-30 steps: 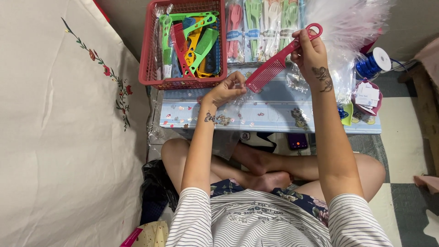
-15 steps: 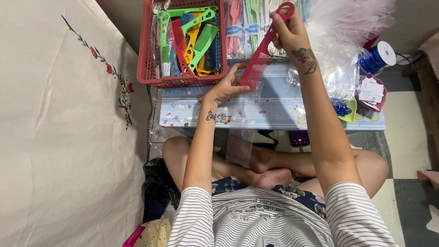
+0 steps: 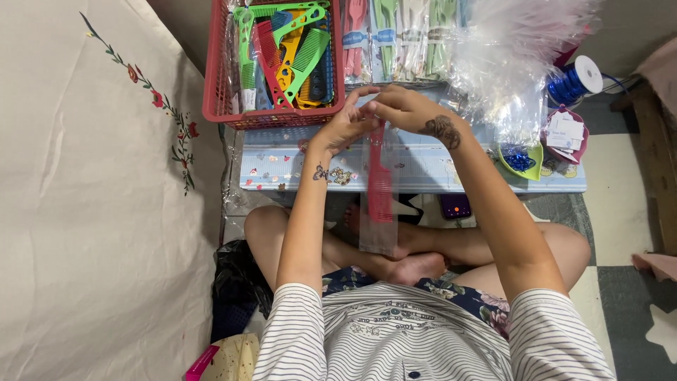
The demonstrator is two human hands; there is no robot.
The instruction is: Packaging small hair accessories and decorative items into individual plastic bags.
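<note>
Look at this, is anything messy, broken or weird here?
Nothing looks broken or spilled. Both hands, left hand and right hand, hold a red comb partway inside a clear plastic sleeve. The combs in the red basket lie jumbled at different angles, but they stay inside it.

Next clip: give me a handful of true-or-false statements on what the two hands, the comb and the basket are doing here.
1. Both hands, left hand and right hand, meet at the top of a red plastic comb. True.
2. The comb hangs inside a clear plastic sleeve. True.
3. The red mesh basket holds only red combs. False: green, yellow and blue ones too.
4. The blue ribbon spool sits in the basket. False: it stands apart, far right.
</note>
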